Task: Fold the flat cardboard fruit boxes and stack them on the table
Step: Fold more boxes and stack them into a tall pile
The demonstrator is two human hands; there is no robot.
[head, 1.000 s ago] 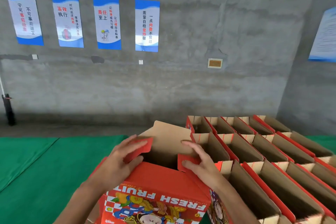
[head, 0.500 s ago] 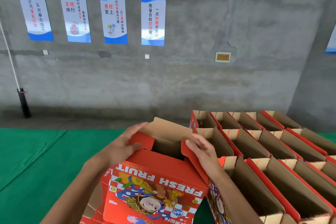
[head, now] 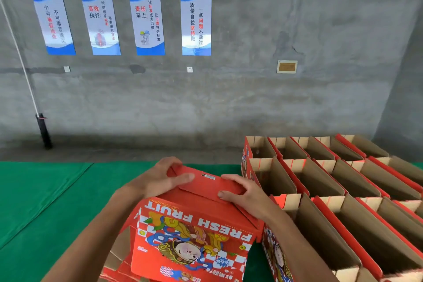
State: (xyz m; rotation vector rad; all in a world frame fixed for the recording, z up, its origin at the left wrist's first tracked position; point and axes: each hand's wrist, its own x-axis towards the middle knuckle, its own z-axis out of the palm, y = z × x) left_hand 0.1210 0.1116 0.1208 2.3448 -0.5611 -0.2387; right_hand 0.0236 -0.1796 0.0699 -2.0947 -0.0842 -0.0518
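Two bare forearms are shown, ending in a left hand (head: 160,181) and a right hand (head: 247,194), with no sleeves, gloves, rings, watch or bands seen on them, and short plain nails noted on the fingers.

Both bare forearms reach forward from the bottom edge and converge toward the middle. The left hand (head: 160,181) lies palm down with the wrist nearly straight, its fingers stretched rightward and fairly straight, the thumb tucked behind on the far side, pressing flat on the red flap of the box (head: 194,224). The right hand (head: 247,194) sits just beside it, a little nearer and lower, also palm down, its fingers pointing left, gently bent at the knuckles and pressing on the same flap. The fingertips of the two hands are near but apart
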